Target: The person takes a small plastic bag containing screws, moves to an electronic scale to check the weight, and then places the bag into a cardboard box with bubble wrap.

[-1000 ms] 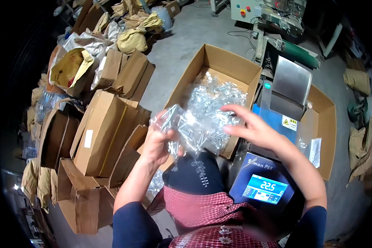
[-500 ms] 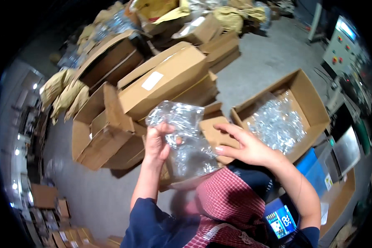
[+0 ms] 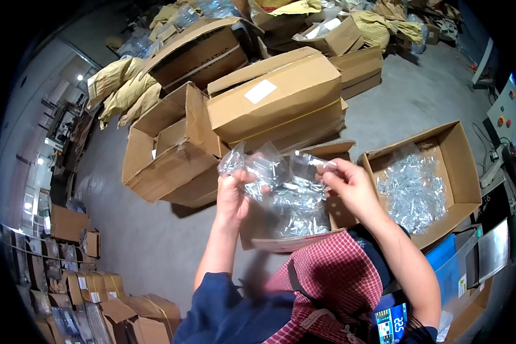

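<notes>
In front of me, my left hand (image 3: 234,195) is closed around a bunch of clear plastic bags (image 3: 265,172). My right hand (image 3: 354,188) pinches the edge of another small clear plastic bag (image 3: 307,171) with silvery bits in it, beside the bunch. Both hands are above an open cardboard box (image 3: 252,236) near my lap. Inside that box lie more clear bags (image 3: 301,218) with small shiny pieces. What exactly the pieces are is too small to make out.
At the right stands an open carton (image 3: 463,172) with a heap of small clear bags (image 3: 413,192). Large cartons (image 3: 281,94) and an open box (image 3: 166,157) stand ahead and left. A lit display (image 3: 391,324) sits by my right forearm; a control panel (image 3: 507,112) is far right.
My right hand, open half a second ago, has closed on a small bag's edge. The bags in my left hand are spread differently. The whole view has shifted.
</notes>
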The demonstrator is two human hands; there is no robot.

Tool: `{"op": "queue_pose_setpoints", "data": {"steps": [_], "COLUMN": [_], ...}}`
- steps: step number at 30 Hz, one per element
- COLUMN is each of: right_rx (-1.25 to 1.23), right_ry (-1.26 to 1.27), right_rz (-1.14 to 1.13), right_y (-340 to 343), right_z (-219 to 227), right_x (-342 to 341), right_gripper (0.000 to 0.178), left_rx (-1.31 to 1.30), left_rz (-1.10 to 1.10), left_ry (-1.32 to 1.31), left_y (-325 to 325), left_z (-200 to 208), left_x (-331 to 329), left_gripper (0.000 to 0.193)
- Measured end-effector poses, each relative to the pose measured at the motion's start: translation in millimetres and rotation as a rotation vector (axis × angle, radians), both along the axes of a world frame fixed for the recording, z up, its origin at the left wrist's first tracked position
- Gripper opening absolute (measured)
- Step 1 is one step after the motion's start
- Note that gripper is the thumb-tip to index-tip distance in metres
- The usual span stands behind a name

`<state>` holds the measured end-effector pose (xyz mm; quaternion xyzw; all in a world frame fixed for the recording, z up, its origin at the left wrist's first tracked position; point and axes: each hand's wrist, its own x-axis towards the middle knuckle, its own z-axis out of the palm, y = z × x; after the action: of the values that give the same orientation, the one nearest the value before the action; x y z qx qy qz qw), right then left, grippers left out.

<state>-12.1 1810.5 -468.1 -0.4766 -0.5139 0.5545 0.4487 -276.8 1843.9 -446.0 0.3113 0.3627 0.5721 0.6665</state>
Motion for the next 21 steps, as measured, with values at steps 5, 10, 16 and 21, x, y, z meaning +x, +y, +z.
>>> {"op": "queue_pose_setpoints", "data": {"steps": [5,10,16,21], "right_rx": [-0.013,-0.129,-0.178,-0.099], "right_ry": [-0.071,0.332,0.471,0.407], "right_rz": [0.237,0.112,0.01,-0.003], "right_y": [-14,-17,-15,-11], "right_z": [-8,-3,17,5], "right_x": [-23,-19,-2,-4], "right_gripper": [0.052,0.03,0.02,0.025], "left_rx": [-0.116,-0.078,-0.111,-0.032], "left_rz": [-0.158,-0.299,-0.172,-0.184], "left_ry": [-0.181,-0.312,-0.398,-0.489], "left_y": [-11,-14,-7,-5], "left_z": [-7,1,-4,-1], "left_x": [20,25,1,0], "left_gripper": [0.038,0.031,0.016,0.019]}}
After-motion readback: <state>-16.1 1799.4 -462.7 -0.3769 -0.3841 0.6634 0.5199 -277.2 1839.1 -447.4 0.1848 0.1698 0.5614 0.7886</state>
